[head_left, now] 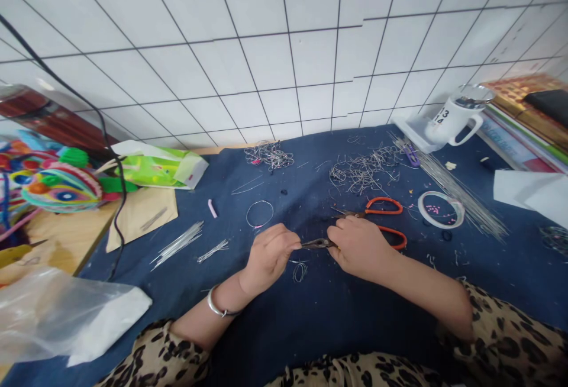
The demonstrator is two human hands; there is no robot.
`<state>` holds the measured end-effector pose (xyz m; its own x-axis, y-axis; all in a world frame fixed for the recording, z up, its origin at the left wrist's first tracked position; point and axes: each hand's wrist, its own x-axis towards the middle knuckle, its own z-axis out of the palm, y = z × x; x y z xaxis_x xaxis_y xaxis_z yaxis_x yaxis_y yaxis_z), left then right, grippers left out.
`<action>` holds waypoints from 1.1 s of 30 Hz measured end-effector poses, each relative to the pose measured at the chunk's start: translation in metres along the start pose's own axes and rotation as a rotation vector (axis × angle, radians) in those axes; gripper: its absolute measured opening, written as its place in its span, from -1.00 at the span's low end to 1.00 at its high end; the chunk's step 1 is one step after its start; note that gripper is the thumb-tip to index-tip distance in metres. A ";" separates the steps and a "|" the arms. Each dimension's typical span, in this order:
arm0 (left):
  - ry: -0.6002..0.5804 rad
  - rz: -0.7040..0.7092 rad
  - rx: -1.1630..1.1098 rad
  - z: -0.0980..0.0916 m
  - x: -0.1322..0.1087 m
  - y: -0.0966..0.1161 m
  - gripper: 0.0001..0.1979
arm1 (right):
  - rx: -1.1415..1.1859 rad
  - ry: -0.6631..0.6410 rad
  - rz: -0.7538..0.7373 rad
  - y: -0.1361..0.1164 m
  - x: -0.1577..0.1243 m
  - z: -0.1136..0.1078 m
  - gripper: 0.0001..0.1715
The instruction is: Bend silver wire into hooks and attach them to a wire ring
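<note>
My right hand [358, 244] is closed round the handles of dark-jawed pliers [316, 244], whose nose points left. At the tip of the jaws, the fingers of my left hand [271, 252] are pinched together; what they hold is too small to make out. Just below the jaws lies a small coil of thin wire [300, 271] on the dark blue cloth [284, 328]. Scissors with orange handles [384, 205] rest behind my right hand, partly hidden by it. A thin wire ring [260, 214] with a bit of pink lies beyond my left hand.
Tangled wire scraps [366, 169] and a smaller tangle [270, 155] lie towards the tiled wall. Long straight wires [461, 189], a clear ring-shaped roll [441, 209] and a white mug [457, 118] are right. Cut wire bundles [178, 245], a green packet [160, 167] and a plastic bag [66, 316] are left.
</note>
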<state>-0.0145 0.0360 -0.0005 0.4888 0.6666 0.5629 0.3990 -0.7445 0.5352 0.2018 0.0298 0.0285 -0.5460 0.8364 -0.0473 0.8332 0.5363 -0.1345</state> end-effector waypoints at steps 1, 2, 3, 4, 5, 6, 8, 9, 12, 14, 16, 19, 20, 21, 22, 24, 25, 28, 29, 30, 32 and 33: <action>-0.005 0.003 -0.002 0.000 0.000 0.000 -0.89 | 0.001 0.005 -0.001 0.000 0.000 0.000 -0.82; -0.009 0.008 -0.003 0.000 0.000 0.000 -0.89 | 0.001 0.009 -0.001 0.000 0.001 0.000 -0.83; -0.013 0.011 -0.003 0.000 0.000 0.000 -0.89 | 0.003 0.011 -0.003 0.001 0.001 0.000 -0.83; -0.015 0.013 -0.001 0.000 0.000 0.000 -0.89 | 0.005 0.014 -0.003 0.001 0.001 0.000 -0.83; -0.016 0.011 0.002 0.000 0.000 0.000 -0.89 | 0.008 0.015 -0.003 0.001 0.001 0.000 -0.82; -0.016 0.006 0.005 0.000 0.000 -0.001 -0.89 | 0.012 0.015 -0.005 0.002 0.001 0.000 -0.82; -0.012 -0.003 0.010 0.000 -0.001 -0.002 -0.89 | 0.021 0.011 -0.015 0.002 0.001 0.000 -0.82; -0.008 -0.005 0.009 0.000 -0.001 -0.003 -0.89 | 0.025 0.007 -0.021 0.003 0.001 0.000 -0.82; -0.007 -0.005 0.007 0.000 -0.001 -0.003 -0.88 | 0.029 -0.002 -0.026 0.004 0.001 0.001 -0.81; -0.009 -0.005 0.008 0.000 0.000 -0.003 -0.88 | 0.029 -0.005 -0.025 0.004 0.001 0.002 -0.81; -0.008 -0.002 0.009 0.000 0.001 -0.001 -0.89 | 0.029 -0.005 -0.026 0.003 0.000 0.002 -0.81; -0.002 0.010 0.010 0.000 0.001 0.000 -0.89 | 0.026 -0.005 -0.032 0.003 0.000 0.002 -0.81; -0.001 0.013 0.011 0.000 0.001 0.000 -0.89 | 0.026 -0.006 -0.032 0.003 0.000 0.002 -0.81; -0.002 0.013 0.011 0.000 0.001 0.000 -0.89 | 0.026 -0.009 -0.032 0.003 0.000 0.002 -0.82; -0.005 0.013 0.012 0.000 0.000 -0.001 -0.89 | 0.026 -0.013 -0.031 0.003 0.000 0.001 -0.82; -0.009 0.014 0.013 0.000 -0.001 -0.001 -0.89 | 0.026 -0.025 -0.025 0.003 0.000 0.000 -0.81; -0.010 0.017 0.014 0.000 -0.001 -0.002 -0.89 | 0.027 -0.032 -0.024 0.003 0.000 0.000 -0.80; -0.007 0.042 0.016 0.000 -0.002 -0.003 -0.88 | 0.030 -0.048 -0.021 0.002 0.001 -0.001 -0.78; -0.006 0.052 0.018 0.000 -0.002 -0.003 -0.88 | 0.030 -0.050 -0.019 0.002 0.001 -0.001 -0.78; -0.005 0.060 0.020 0.000 -0.003 -0.003 -0.88 | 0.029 -0.051 -0.018 0.001 0.001 -0.002 -0.78; 0.001 0.067 0.027 0.000 -0.003 -0.004 -0.88 | 0.026 -0.051 -0.019 0.001 0.001 -0.002 -0.78; 0.005 0.070 0.029 0.001 -0.004 -0.004 -0.88 | 0.024 -0.050 -0.020 0.001 0.001 -0.002 -0.78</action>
<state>-0.0174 0.0364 -0.0050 0.5120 0.6132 0.6015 0.3864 -0.7898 0.4763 0.2023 0.0314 0.0298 -0.5671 0.8183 -0.0940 0.8199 0.5499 -0.1596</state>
